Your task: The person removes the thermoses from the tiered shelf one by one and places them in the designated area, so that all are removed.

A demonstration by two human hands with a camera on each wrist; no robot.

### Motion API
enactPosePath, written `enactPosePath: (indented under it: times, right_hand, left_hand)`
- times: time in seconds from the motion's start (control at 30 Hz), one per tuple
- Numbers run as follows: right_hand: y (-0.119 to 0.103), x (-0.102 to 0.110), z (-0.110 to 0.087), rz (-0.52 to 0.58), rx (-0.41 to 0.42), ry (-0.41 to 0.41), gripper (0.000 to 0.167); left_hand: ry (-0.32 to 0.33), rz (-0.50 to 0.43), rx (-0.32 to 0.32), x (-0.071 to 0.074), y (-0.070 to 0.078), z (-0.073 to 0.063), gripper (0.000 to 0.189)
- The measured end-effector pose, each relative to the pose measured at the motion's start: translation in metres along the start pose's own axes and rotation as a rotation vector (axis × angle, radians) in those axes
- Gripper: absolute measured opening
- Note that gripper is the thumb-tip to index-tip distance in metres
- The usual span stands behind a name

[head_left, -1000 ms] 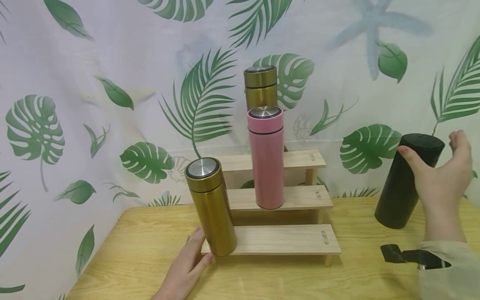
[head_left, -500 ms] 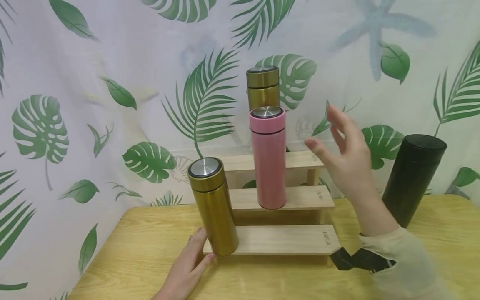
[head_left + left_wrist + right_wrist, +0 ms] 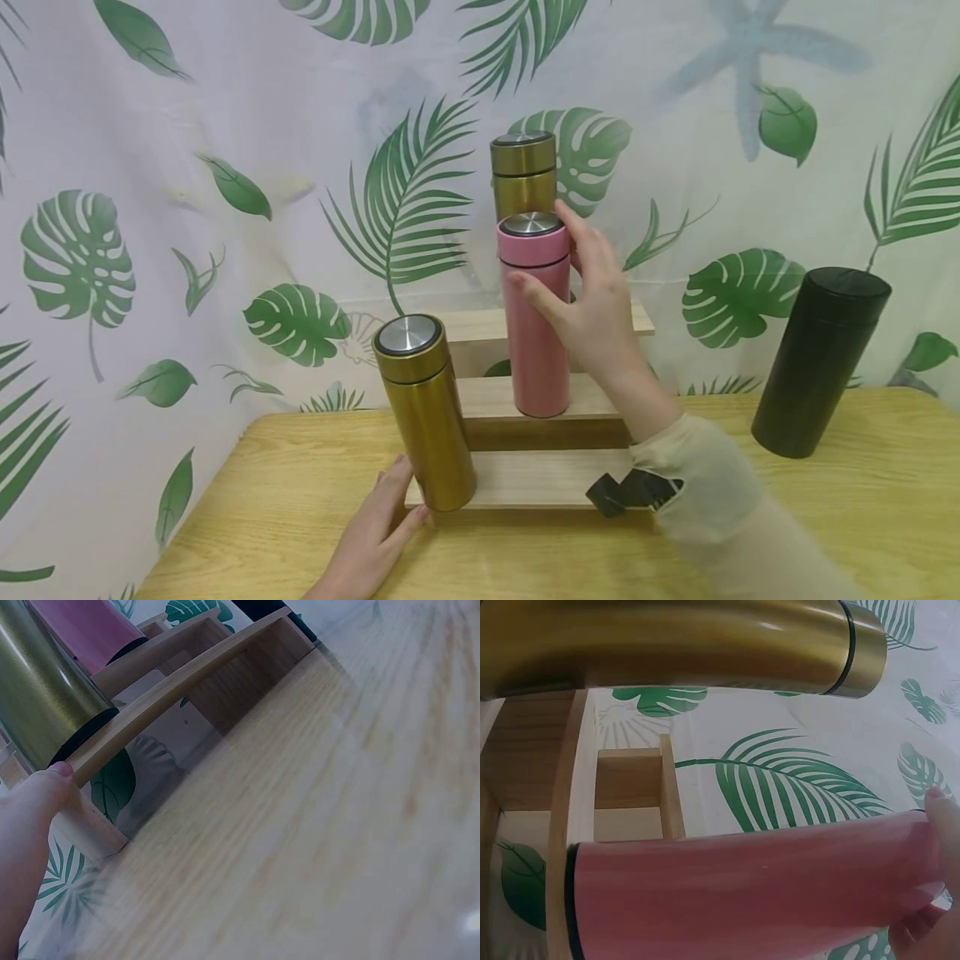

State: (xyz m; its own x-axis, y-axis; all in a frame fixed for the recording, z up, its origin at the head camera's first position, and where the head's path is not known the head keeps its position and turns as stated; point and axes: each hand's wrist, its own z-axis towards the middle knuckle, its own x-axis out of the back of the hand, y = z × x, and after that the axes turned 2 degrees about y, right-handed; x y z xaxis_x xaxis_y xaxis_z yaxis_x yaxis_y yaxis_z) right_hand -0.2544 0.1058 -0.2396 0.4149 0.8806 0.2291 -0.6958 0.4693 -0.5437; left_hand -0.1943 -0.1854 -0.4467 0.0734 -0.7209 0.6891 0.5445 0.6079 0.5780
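The pink bottle is one even shade, with a thin black line under its cap and a brushed-silver top. The front gold bottle and the rear gold bottle share a metallic gold, each with a black line below the cap. The black bottle is plain. The stepped shelf is pale wood; the table is yellow with wood grain. Green leaves and a pale blue starfish pattern the white backdrop. The sleeve is beige, the strap black.
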Motion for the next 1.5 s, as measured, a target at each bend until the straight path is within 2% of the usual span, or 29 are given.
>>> enactPosePath:
  times: [0.17, 0.37, 0.6, 0.8, 0.97, 1.13, 1.37, 1.5]
  right_hand:
    - [-0.003, -0.005, 0.000, 0.001, -0.016, 0.038, 0.077]
    - [-0.008, 0.002, -0.005, 0.047, -0.033, 0.086, 0.070]
    - [-0.010, 0.018, -0.012, 0.161, -0.055, 0.132, 0.065]
    - [-0.009, 0.029, -0.016, 0.252, -0.083, 0.205, 0.062]
    - [-0.010, 0.045, -0.017, 0.181, -0.076, 0.252, 0.063]
    - [-0.008, 0.071, -0.017, 0.070, -0.088, 0.301, 0.062]
    - [0.005, 0.104, -0.014, -0.003, -0.125, 0.421, 0.059]
    - [0.017, 0.116, -0.015, -0.068, -0.147, 0.455, 0.059]
  left_hand:
    - [-0.003, 0.005, 0.006, 0.001, 0.001, 0.000, 0.063]
    - [-0.006, -0.011, 0.008, 0.002, 0.001, 0.000, 0.063]
    - [0.000, -0.004, 0.010, 0.001, -0.001, -0.001, 0.063]
    - [-0.011, -0.006, 0.026, 0.002, 0.000, -0.001, 0.063]
    - [-0.021, -0.008, 0.038, 0.002, 0.001, -0.001, 0.062]
    - [-0.018, -0.006, 0.031, 0.001, 0.000, 0.000, 0.063]
    - [-0.006, -0.011, 0.021, 0.001, 0.000, -0.001, 0.063]
    - [-0.003, -0.020, 0.011, 0.001, 0.000, -0.001, 0.062]
